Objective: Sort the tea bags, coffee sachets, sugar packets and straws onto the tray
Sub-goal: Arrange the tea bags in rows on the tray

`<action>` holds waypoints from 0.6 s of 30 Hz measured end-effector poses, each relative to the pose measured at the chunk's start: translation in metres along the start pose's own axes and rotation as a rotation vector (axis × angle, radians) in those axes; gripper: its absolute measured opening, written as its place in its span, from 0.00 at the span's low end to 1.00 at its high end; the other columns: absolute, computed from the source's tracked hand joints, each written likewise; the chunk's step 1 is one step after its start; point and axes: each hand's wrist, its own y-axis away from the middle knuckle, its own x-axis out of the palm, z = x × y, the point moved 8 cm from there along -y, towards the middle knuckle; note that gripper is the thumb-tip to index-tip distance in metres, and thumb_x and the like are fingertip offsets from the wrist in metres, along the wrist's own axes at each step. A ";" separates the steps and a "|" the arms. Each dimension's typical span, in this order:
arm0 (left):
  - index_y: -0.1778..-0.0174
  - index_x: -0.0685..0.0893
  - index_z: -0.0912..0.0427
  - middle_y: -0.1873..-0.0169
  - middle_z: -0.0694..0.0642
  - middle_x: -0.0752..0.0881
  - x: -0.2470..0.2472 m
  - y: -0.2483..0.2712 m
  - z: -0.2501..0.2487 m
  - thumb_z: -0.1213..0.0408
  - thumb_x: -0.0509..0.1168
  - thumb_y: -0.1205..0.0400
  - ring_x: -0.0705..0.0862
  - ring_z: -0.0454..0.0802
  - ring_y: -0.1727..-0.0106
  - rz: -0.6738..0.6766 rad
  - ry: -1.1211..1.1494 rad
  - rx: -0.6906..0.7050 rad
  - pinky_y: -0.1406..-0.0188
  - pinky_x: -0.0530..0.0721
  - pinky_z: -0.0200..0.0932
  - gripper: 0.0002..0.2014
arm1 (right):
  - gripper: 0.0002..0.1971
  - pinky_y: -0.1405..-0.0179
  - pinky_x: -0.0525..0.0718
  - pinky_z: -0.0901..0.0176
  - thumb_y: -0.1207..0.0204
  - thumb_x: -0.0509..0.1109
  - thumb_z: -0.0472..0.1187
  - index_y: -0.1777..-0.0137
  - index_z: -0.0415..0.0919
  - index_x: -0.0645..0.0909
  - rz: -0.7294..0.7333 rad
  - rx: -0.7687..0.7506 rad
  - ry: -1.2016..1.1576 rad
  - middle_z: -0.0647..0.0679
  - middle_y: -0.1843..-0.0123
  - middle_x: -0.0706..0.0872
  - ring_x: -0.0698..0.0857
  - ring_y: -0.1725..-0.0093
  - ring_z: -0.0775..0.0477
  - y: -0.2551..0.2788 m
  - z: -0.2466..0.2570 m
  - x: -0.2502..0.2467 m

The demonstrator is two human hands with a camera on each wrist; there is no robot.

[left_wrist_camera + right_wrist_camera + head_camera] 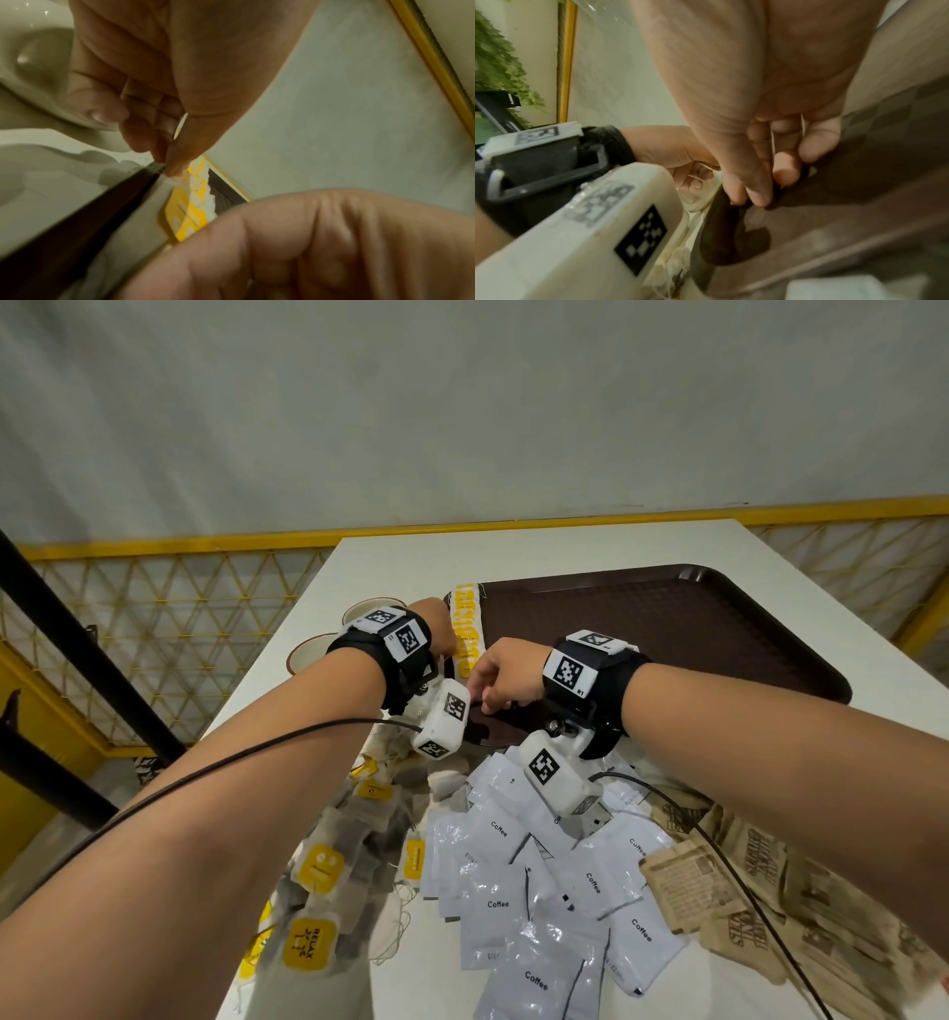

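Observation:
A dark brown tray [667, 629] lies on the white table. Yellow-and-white wrapped straws [466, 629] lie along its left rim. My left hand [436, 629] pinches their near end between thumb and fingers [177, 160]; the wrapper [195, 203] runs away from them. My right hand [500, 677] is curled at the tray's near-left corner, and its thumb and fingers [754, 190] grip the dark rim [721, 233]. Tea bags with yellow tags [323, 865], white coffee sachets [539, 891] and brown sugar packets [770, 891] lie in heaps on the near table.
Two pale cups [313, 652] stand left of the tray, close to my left wrist. The table's left edge [267, 680] drops off to a yellow mesh fence. Black cables [744, 880] run from both wrist cameras across the heaps.

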 end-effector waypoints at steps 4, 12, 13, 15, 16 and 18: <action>0.47 0.85 0.70 0.60 0.63 0.84 -0.010 0.002 0.006 0.67 0.66 0.19 0.81 0.57 0.60 -0.074 0.052 0.006 0.54 0.85 0.49 0.10 | 0.10 0.63 0.84 0.66 0.26 0.72 0.29 0.49 0.41 0.87 0.009 0.016 -0.050 0.48 0.57 0.87 0.86 0.53 0.51 0.004 -0.006 -0.005; 0.50 0.87 0.68 0.69 0.57 0.84 -0.014 0.025 0.012 0.64 0.71 0.21 0.81 0.49 0.72 -0.007 0.138 0.025 0.67 0.84 0.40 0.10 | 0.13 0.48 0.89 0.48 0.29 0.69 0.20 0.64 0.40 0.83 -0.268 0.123 -0.419 0.38 0.62 0.85 0.86 0.62 0.45 0.009 -0.026 -0.024; 0.50 0.87 0.67 0.69 0.56 0.84 -0.012 0.028 0.011 0.64 0.71 0.22 0.81 0.48 0.72 0.006 0.126 0.024 0.68 0.84 0.39 0.10 | 0.13 0.45 0.88 0.45 0.30 0.69 0.20 0.64 0.40 0.84 -0.269 0.129 -0.434 0.35 0.59 0.86 0.87 0.57 0.41 0.008 -0.025 -0.021; 0.50 0.87 0.67 0.68 0.56 0.84 -0.008 0.031 0.010 0.63 0.72 0.22 0.82 0.49 0.71 0.032 0.121 0.027 0.64 0.86 0.41 0.10 | 0.12 0.42 0.87 0.43 0.30 0.70 0.21 0.61 0.38 0.85 -0.262 0.139 -0.475 0.30 0.51 0.87 0.88 0.49 0.36 0.007 -0.025 -0.014; 0.51 0.87 0.66 0.69 0.56 0.84 -0.008 0.034 0.010 0.63 0.72 0.22 0.82 0.49 0.71 0.040 0.127 0.030 0.65 0.86 0.41 0.10 | 0.11 0.42 0.87 0.43 0.30 0.70 0.21 0.60 0.37 0.85 -0.255 0.143 -0.504 0.30 0.50 0.86 0.87 0.49 0.37 0.007 -0.025 -0.011; 0.54 0.86 0.64 0.70 0.56 0.84 -0.015 0.039 0.013 0.64 0.71 0.21 0.81 0.47 0.74 0.029 0.164 0.044 0.78 0.83 0.35 0.06 | 0.11 0.43 0.87 0.45 0.29 0.69 0.21 0.54 0.35 0.85 -0.260 0.139 -0.553 0.34 0.50 0.84 0.85 0.51 0.41 0.006 -0.025 -0.010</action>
